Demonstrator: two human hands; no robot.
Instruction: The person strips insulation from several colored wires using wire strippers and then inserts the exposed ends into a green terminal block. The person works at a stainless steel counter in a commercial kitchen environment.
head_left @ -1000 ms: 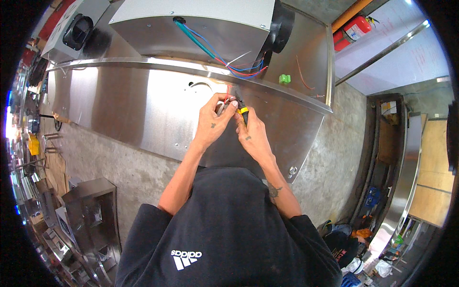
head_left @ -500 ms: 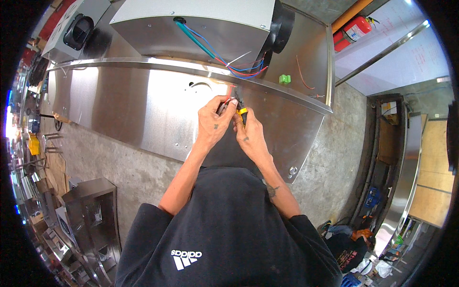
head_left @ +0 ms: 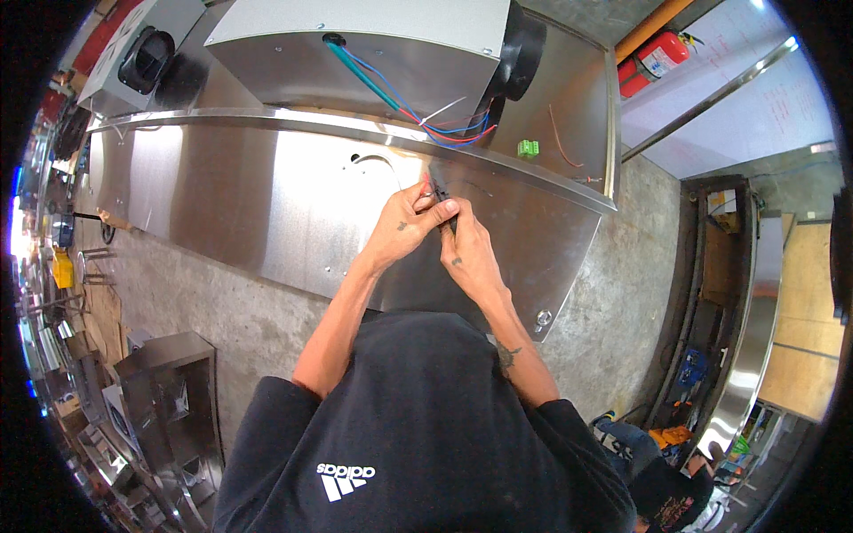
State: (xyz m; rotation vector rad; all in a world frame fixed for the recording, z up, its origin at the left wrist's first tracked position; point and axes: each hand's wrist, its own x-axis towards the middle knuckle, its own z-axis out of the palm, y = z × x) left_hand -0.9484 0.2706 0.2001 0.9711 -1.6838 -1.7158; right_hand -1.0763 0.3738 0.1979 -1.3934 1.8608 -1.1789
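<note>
My left hand (head_left: 404, 224) is closed in a pinch on the end of a cable (head_left: 384, 158), which comes out of a hole in the shiny steel panel; a bit of red shows at the fingertips. My right hand (head_left: 468, 247) is wrapped round a dark hand tool (head_left: 440, 188) that looks like pliers, its head beside the cable end. The left thumb reaches across onto the tool. Fingers hide most of its handles and the exact contact with the cable. Both hands are over the steel panel (head_left: 213, 195).
Beyond the panel's raised edge sits a grey metal box (head_left: 355, 71) with blue, red and green wires (head_left: 444, 133) hanging out. A green terminal block (head_left: 529, 148) lies right of it. A fire extinguisher (head_left: 657, 59) stands far right. Another person (head_left: 662, 480) bends low at lower right.
My left thumb has moved right, over the tool, and the tool's yellow handle part is now covered. Both hands have shifted slightly. The other person at lower right has moved further into view.
</note>
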